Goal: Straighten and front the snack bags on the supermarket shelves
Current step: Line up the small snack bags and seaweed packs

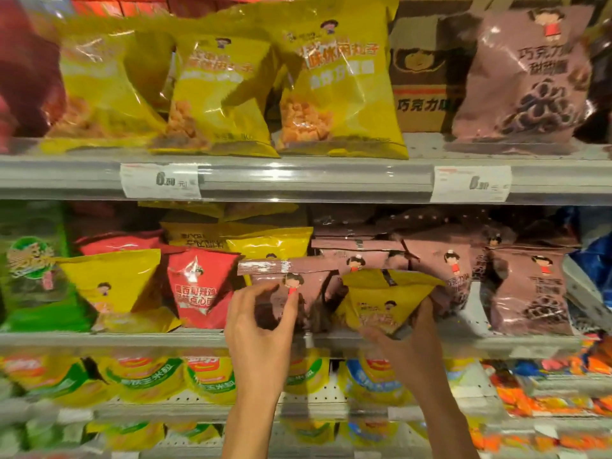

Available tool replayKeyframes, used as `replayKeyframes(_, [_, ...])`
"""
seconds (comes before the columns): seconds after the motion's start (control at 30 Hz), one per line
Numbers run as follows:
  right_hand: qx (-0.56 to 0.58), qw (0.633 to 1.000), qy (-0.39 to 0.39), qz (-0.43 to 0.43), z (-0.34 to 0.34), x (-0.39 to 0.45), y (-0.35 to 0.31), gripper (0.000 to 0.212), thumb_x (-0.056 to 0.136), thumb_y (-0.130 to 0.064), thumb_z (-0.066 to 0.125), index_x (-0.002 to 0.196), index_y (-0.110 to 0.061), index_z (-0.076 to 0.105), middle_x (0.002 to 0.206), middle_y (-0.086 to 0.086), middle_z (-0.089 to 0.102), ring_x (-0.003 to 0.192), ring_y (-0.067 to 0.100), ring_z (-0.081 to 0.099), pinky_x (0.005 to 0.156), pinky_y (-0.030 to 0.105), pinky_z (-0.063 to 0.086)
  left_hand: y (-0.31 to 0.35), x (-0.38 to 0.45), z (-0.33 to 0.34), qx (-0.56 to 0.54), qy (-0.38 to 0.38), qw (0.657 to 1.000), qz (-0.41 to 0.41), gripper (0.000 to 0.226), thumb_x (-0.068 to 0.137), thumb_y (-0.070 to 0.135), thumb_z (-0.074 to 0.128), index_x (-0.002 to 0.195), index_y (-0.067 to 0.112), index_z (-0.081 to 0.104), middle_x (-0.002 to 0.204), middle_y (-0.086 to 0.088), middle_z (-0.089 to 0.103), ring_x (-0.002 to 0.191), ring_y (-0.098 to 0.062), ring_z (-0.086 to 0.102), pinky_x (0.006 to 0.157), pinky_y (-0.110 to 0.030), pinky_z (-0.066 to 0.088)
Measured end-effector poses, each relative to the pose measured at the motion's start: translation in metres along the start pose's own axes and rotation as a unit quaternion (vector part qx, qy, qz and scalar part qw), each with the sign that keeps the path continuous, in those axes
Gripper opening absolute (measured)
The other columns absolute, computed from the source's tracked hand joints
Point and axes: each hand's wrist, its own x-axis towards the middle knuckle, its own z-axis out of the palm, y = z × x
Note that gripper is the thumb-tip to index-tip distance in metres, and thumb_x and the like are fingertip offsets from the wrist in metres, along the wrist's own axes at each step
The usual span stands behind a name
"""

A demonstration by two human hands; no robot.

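Left hand [261, 321] pinching mauve-pink foil snack bag [291, 293] upright; right hand [409, 339] gripping stray yellow foil triangular bag [385, 303], likely for re-sorting.

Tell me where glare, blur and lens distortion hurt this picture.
Head view: glare streaks across the clear price rail and the yellow snack bags on the top shelf; blur smears the price tag print and the packets along the lowest shelves; wide-angle distortion bows the shelf edges; the left hand and right hand are fairly sharp.
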Motion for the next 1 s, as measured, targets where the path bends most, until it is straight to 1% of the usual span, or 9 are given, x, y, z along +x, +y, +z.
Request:
replayKeyframes(0.13, [0.000, 0.999, -0.040, -0.008, 0.001, 0.014, -0.002, 0.085, 0.056, -0.042, 0.097, 0.111, -0.069, 0.038, 0.106, -0.030, 0.065, 0.094, -0.020, 0.059, 0.073, 0.008, 0.042, -0.016, 0.004, 0.000, 0.053, -0.008, 0.998, -0.017, 0.075, 0.070, 0.043, 0.083, 0.130, 0.015, 0.046, 0.120, 0.001, 0.047, 0.112, -0.015, 0.048, 0.097, -0.033, 0.044])
replayKeyframes(0.2, [0.006, 0.998, -0.063, -0.019, 0.002, 0.019, -0.001, 0.087, 0.053, -0.043, 0.097, 0.116, -0.064, 0.040, 0.110, -0.033, 0.064, 0.098, -0.016, 0.061, 0.078, 0.014, 0.047, -0.027, 0.008, 0.003, 0.069, -0.063, 0.994, -0.050, 0.097, 0.062, 0.054, 0.082, 0.139, 0.011, 0.039, 0.129, -0.004, 0.046, 0.121, -0.020, 0.045, 0.103, -0.037, 0.043])
replayKeyframes(0.33, [0.026, 0.996, -0.071, -0.038, 0.007, 0.028, 0.002, 0.092, 0.046, -0.046, 0.098, 0.124, -0.049, 0.049, 0.123, -0.012, 0.066, 0.111, 0.006, 0.066, 0.095, 0.040, 0.056, -0.043, 0.012, 0.009, 0.045, -0.158, 0.980, -0.111, 0.120, 0.049, 0.066, 0.083, 0.146, 0.017, 0.032, 0.137, 0.000, 0.050, 0.127, -0.020, 0.049, 0.105, -0.047, 0.046])
replayKeyframes(0.47, [0.013, 0.997, -0.047, -0.055, 0.014, 0.029, 0.007, 0.074, 0.059, -0.029, 0.098, 0.121, -0.046, 0.059, 0.127, -0.003, 0.066, 0.114, 0.012, 0.066, 0.096, 0.039, 0.055, -0.052, 0.019, 0.012, 0.037, -0.161, 0.980, -0.109, 0.114, 0.041, 0.069, 0.084, 0.134, 0.021, 0.041, 0.122, 0.005, 0.058, 0.113, -0.016, 0.057, 0.094, -0.039, 0.052])
replayKeyframes(0.53, [0.003, 0.999, -0.036, -0.034, 0.016, 0.029, 0.008, 0.063, 0.061, -0.032, 0.096, 0.116, -0.034, 0.064, 0.111, -0.015, 0.073, 0.101, 0.001, 0.069, 0.087, 0.029, 0.058, -0.052, 0.019, 0.014, 0.030, -0.158, 0.981, -0.112, 0.104, 0.041, 0.066, 0.085, 0.127, 0.025, 0.043, 0.117, 0.008, 0.058, 0.108, -0.012, 0.058, 0.087, -0.031, 0.052])
replayKeyframes(0.63, [0.011, 0.999, -0.032, -0.010, 0.016, 0.028, 0.005, 0.049, 0.063, -0.029, 0.095, 0.100, -0.037, 0.065, 0.089, -0.032, 0.072, 0.085, -0.010, 0.068, 0.068, 0.008, 0.052, -0.050, 0.019, 0.015, 0.011, -0.154, 0.981, -0.115, 0.090, 0.043, 0.058, 0.088, 0.116, 0.032, 0.042, 0.106, 0.015, 0.064, 0.096, 0.005, 0.062, 0.071, -0.010, 0.048])
replayKeyframes(0.7, [0.033, 0.999, -0.015, -0.005, 0.012, 0.026, -0.001, 0.050, 0.060, -0.036, 0.093, 0.100, -0.037, 0.063, 0.085, -0.035, 0.070, 0.083, -0.014, 0.067, 0.066, 0.006, 0.050, -0.050, 0.021, 0.015, 0.000, -0.147, 0.983, -0.114, 0.082, 0.044, 0.055, 0.089, 0.107, 0.035, 0.042, 0.094, 0.017, 0.070, 0.089, 0.012, 0.063, 0.066, -0.006, 0.047])
replayKeyframes(0.87, [0.074, 0.997, 0.011, 0.000, -0.015, 0.021, -0.008, 0.067, 0.055, -0.051, 0.084, 0.115, -0.028, 0.065, 0.101, -0.016, 0.074, 0.093, 0.001, 0.070, 0.073, 0.015, 0.052, -0.044, 0.020, 0.013, -0.030, -0.119, 0.986, -0.113, 0.074, 0.045, 0.049, 0.089, 0.106, 0.034, 0.050, 0.097, 0.009, 0.072, 0.089, 0.000, 0.068, 0.077, -0.025, 0.053])
replayKeyframes(1.0, [0.095, 0.994, 0.045, 0.009, -0.045, 0.016, -0.005, 0.053, 0.060, -0.040, 0.088, 0.108, -0.034, 0.066, 0.094, -0.026, 0.075, 0.086, -0.004, 0.070, 0.069, 0.013, 0.052, -0.031, 0.012, 0.027, -0.059, -0.149, 0.982, -0.103, 0.071, 0.048, 0.040, 0.091, 0.110, 0.026, 0.058, 0.099, 0.007, 0.074, 0.095, -0.010, 0.069, 0.086, -0.030, 0.054])
